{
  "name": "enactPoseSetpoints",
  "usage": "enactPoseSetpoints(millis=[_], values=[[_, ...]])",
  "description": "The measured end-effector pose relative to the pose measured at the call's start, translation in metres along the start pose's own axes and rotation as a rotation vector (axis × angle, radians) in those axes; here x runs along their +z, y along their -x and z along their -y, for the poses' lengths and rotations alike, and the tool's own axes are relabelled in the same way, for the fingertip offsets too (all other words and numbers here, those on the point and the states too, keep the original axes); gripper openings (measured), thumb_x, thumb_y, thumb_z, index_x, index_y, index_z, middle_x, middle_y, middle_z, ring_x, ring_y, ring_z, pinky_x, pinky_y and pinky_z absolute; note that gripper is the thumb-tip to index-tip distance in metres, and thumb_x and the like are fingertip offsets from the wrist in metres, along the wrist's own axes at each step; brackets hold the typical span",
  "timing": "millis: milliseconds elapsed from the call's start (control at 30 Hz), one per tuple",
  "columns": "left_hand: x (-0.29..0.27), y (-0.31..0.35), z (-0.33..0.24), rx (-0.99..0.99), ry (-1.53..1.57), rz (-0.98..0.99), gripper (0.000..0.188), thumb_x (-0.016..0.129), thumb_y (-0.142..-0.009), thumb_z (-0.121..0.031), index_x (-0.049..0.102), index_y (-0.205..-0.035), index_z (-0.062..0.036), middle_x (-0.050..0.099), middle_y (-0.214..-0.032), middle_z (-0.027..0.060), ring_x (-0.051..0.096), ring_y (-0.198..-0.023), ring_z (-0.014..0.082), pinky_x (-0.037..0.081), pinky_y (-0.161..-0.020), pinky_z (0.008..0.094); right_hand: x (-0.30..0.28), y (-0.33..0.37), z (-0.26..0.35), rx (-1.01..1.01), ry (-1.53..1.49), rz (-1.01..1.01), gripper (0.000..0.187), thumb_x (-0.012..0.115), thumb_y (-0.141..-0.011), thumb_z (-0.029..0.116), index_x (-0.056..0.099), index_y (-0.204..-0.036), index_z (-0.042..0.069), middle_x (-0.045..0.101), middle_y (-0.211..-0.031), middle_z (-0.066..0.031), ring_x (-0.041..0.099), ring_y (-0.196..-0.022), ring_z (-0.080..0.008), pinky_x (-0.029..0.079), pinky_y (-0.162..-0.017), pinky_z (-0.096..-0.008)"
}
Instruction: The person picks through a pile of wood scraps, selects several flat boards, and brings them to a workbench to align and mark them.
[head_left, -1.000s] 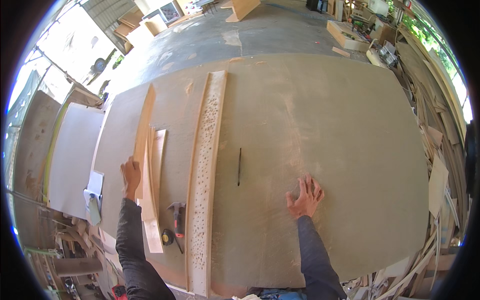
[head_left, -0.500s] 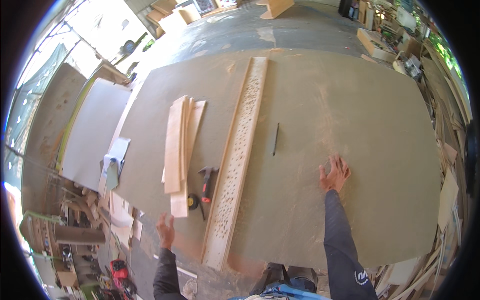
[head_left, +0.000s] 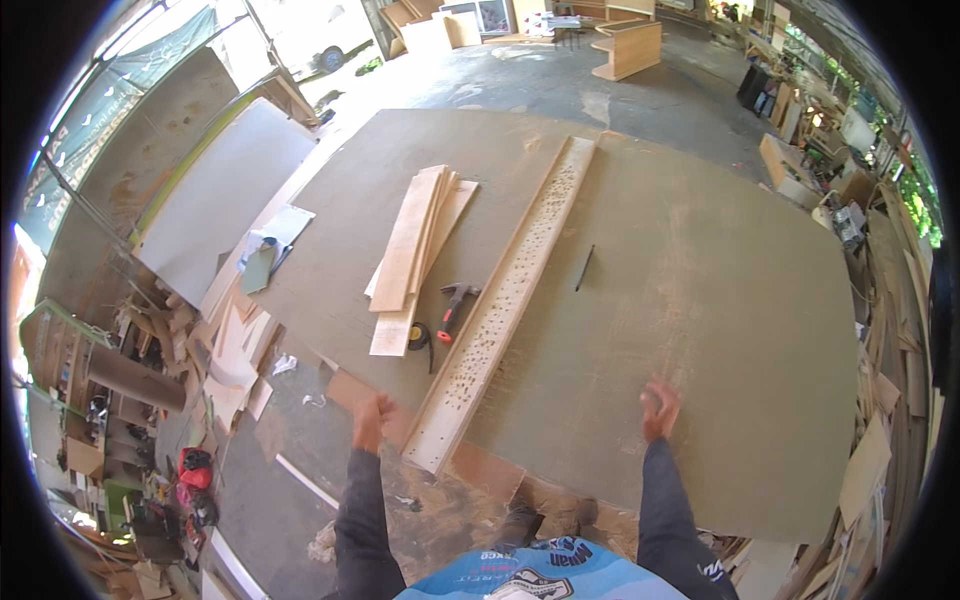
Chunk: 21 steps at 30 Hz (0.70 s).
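Note:
My left hand (head_left: pixel 372 420) hovers by the near left edge of the large table (head_left: pixel 720 300), its fingers loosely bent and nothing visible in them. Just right of it lies the near end of a long narrow wooden panel (head_left: pixel 510 290) with raised edges and a pale face covered in dark spots. My right hand (head_left: pixel 659 408), slightly blurred, is over the dusty near right part of the tabletop, fingers apart and holding nothing. Left of the panel are a hammer (head_left: pixel 453 312) with a red and black grip, a black and yellow tape measure (head_left: pixel 417 336) and stacked wooden strips (head_left: pixel 408 245).
A dark, thin pencil-like stick (head_left: pixel 585 268) lies right of the panel. Papers (head_left: pixel 288 226) rest at the table's left edge, near a large white sheet (head_left: pixel 225 200). Timber offcuts (head_left: pixel 900 330) crowd the right side. A white strip (head_left: pixel 307 482) lies on the floor.
My view has shifted, showing more of the floor and my body. My right hand has drawn back toward me from farther up the table. My left hand is now closer to the panel's near end.

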<state>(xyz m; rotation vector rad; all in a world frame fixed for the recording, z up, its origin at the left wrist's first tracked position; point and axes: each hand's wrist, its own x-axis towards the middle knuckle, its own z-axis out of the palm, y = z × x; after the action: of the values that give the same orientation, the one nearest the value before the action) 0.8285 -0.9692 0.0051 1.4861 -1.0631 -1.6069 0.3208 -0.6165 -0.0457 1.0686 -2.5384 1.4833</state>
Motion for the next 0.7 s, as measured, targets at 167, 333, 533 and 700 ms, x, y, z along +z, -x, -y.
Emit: enactPoseSetpoints(millis=[167, 333, 533, 700], values=[[0.082, -0.079, -0.040, -0.177, 0.045, 0.039, 0.052, 0.061, -0.085, -0.033, 0.050, -0.123, 0.0019, 0.061, -0.104, 0.0189, 0.060, -0.089, 0.0293, 0.051, -0.073, 0.0418, -0.087, 0.094, 0.004, 0.088, 0.183, -0.145, 0.023, 0.065, -0.077, 0.019, 0.068, -0.091, 0.001, 0.068, -0.110, -0.0159, 0.059, -0.108, -0.0334, 0.042, -0.098, -0.0426], [-0.003, -0.174, -0.050, 0.178, -0.088, 0.085, 0.050, 0.058, -0.087, -0.033, 0.048, -0.126, -0.0041, 0.052, -0.111, 0.0154, 0.058, -0.089, 0.0331, 0.050, -0.083, 0.0474, -0.136, 0.168, -0.007, 0.330, 0.199, -0.374, 0.020, 0.065, -0.078, 0.016, 0.069, -0.091, 0.002, 0.068, -0.104, -0.0138, 0.059, -0.099, -0.0298, 0.046, -0.087, -0.0387], [-0.024, -0.174, -0.039, 0.212, 0.288, 0.066, 0.049, 0.053, -0.094, -0.036, 0.046, -0.129, -0.0030, 0.052, -0.128, 0.0195, 0.062, -0.099, 0.0344, 0.054, -0.080, 0.0451, -0.170, 0.245, -0.028, 0.572, 0.285, -0.811, 0.019, 0.065, -0.082, 0.018, 0.068, -0.092, 0.002, 0.067, -0.103, -0.0139, 0.060, -0.097, -0.0278, 0.047, -0.080, -0.0385], [-0.039, -0.091, 0.008, 0.138, -0.075, 0.134, 0.051, 0.056, -0.094, -0.035, 0.047, -0.130, -0.0003, 0.065, -0.111, 0.0181, 0.067, -0.088, 0.0305, 0.054, -0.074, 0.0399, -0.211, 0.265, -0.052, 0.842, 0.289, -0.935, 0.026, 0.061, -0.087, 0.023, 0.067, -0.100, 0.001, 0.065, -0.105, -0.0156, 0.060, -0.098, -0.0297, 0.047, -0.085, -0.0392]])
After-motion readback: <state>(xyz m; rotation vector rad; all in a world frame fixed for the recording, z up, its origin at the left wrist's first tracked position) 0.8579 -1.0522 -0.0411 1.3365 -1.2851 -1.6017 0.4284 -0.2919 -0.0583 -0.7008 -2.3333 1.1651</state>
